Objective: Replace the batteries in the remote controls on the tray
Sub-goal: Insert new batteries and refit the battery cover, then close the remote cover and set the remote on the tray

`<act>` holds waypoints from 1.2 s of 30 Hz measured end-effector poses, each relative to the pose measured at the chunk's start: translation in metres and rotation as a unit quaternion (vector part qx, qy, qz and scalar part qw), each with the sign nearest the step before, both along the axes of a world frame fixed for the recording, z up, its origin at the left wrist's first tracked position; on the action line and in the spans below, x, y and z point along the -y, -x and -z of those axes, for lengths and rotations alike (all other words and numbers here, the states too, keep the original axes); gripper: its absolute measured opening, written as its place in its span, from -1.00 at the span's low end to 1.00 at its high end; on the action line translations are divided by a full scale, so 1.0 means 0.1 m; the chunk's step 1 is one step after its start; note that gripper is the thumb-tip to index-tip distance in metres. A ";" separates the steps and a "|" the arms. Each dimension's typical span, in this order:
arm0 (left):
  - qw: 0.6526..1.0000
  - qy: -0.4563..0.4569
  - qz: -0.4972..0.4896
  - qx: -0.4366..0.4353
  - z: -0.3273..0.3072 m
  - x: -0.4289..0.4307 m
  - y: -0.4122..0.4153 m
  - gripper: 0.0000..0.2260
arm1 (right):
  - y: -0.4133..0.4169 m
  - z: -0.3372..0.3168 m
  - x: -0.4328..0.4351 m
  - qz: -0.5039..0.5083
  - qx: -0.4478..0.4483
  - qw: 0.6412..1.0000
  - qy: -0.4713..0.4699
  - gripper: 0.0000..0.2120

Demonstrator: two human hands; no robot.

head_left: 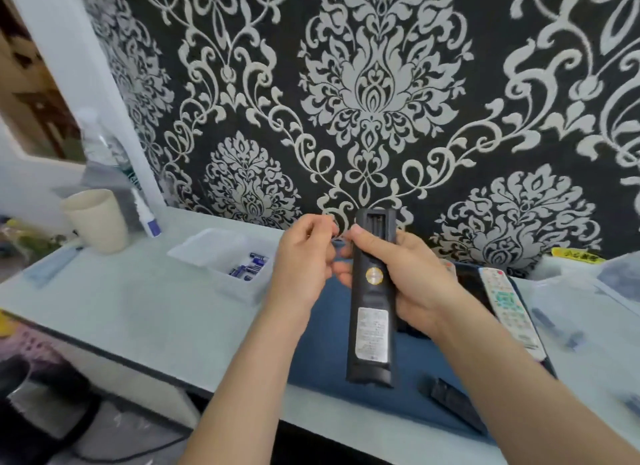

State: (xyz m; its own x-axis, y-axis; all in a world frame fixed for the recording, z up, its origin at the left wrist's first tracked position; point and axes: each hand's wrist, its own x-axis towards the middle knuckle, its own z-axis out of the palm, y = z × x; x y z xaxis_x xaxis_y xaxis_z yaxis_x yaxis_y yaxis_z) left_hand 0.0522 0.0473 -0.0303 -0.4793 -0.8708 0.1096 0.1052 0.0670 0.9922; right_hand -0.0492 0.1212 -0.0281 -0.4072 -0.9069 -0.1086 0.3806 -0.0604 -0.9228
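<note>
My right hand grips a long black remote, back side up, above the blue tray. The remote's battery bay at the far end is open and looks dark inside. My left hand is just left of the remote's upper part with its fingers curled and pinched together; whether it holds a battery I cannot tell. A white remote lies on the tray's right side. The black battery cover lies on the tray's near right part.
A clear plastic box holding several blue batteries stands left of the tray. A beige cup, a water bottle and a small tube stand at the back left. Dark small parts lie right of the tray.
</note>
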 end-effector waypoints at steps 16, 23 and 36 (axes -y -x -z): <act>0.981 0.074 0.101 0.147 0.18 0.54 -0.51 -0.85 | -0.24 0.19 0.63 0.073 0.213 0.974 0.006 -0.77; 0.993 -0.014 0.112 0.035 0.13 0.06 -0.28 -0.83 | 0.30 -0.03 -0.02 0.140 0.169 0.967 0.129 -0.88; 0.987 0.062 0.148 -0.003 -0.10 -0.54 0.68 -0.69 | 0.90 -0.05 -1.49 -0.008 -0.223 0.972 -0.072 -0.69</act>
